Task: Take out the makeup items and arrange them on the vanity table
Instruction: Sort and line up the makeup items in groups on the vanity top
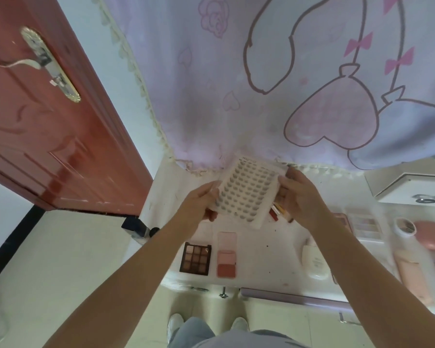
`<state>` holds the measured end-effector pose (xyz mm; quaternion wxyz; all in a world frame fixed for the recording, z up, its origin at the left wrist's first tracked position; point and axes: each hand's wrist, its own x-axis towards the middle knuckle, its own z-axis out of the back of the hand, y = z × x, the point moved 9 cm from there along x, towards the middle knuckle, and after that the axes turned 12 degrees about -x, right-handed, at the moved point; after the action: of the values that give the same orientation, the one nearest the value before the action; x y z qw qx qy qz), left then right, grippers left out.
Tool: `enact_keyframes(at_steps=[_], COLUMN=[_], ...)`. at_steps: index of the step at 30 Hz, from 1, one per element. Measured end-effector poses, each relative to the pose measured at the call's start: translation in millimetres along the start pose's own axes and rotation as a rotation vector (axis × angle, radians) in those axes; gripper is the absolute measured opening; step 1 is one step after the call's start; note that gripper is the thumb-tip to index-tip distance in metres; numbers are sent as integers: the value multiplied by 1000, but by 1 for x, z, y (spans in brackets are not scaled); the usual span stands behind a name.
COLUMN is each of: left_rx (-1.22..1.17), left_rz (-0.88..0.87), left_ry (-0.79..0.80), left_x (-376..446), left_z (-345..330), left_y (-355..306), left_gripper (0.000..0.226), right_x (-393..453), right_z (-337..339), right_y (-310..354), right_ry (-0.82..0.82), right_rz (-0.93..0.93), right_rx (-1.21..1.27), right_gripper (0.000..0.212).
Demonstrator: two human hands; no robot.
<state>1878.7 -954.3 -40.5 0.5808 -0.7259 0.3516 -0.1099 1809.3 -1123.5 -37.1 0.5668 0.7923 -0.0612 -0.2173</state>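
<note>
item 1: false-lash tray (246, 193). flat white card with rows of small dark lash clusters, tilted, held clear above the surface (259, 249), between both hands. likely very light, thin and fairly stiff, though apt to flex if squeezed across the middle. lash rows look delicate; best kept untouched, face up. best hold: the bare side margins, as now, or the blank near edge.

hands: left hand (199, 204) pinching the tray's left edge, thumb on the face side, fingers curled behind. right hand (301, 197) gripping the right edge, fingers wrapped round the rim. neither hand spread flat.

item 2: brown eyeshadow palette (196, 258). lying flat on the surface, below the left hand, nearer the body. 9 pans visible in a 3 by 3 grid. rigid by the look of it; pans likely brittle if dropped.

item 3: pink blush compact (226, 254). just beside the palette on its right, lid open, apart from it by a narrow gap. 2 pans, pale pink above, coral below.

item 4: small red and yellow sticks (276, 212). partly hidden beneath the right hand; kind not clear.

item 5: white bottle (314, 259). lying on the surface below and right of the right hand. smooth, probably slippery.
</note>
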Motion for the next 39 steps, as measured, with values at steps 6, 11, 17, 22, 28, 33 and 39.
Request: enact_keyframes(at_steps=[6,11,17,22,28,33,39], left_rx=[-186,-105,9,-22,49,31,65], left_rz=[-80,-127,-207,-279,-272,-223,-97], left_ry=[-43,121,130,-14,-16,8,205], left_x=[10,2,-14,-13,-10,-6,-9], left_z=[11,-3,-12,1,5,11,-16], left_y=[-13,-9,-17,-31,-25,-26,-15], left_gripper=[60,136,115,97,79,63,63], right_x=[-9,-17,-20,-21,-20,-15,-25], right_z=[-5,-12,-17,-24,-18,-14,-60], right_y=[-4,-10,-16,-20,-21,4,0], right_ry=[27,-5,-61,-48,-56,50,624], right_rz=[-40,-18,-92,-144,-152,31,102], right_rx=[-28,24,128,121,30,-1123,-1424], right_gripper=[28,17,8,16,16,57,105])
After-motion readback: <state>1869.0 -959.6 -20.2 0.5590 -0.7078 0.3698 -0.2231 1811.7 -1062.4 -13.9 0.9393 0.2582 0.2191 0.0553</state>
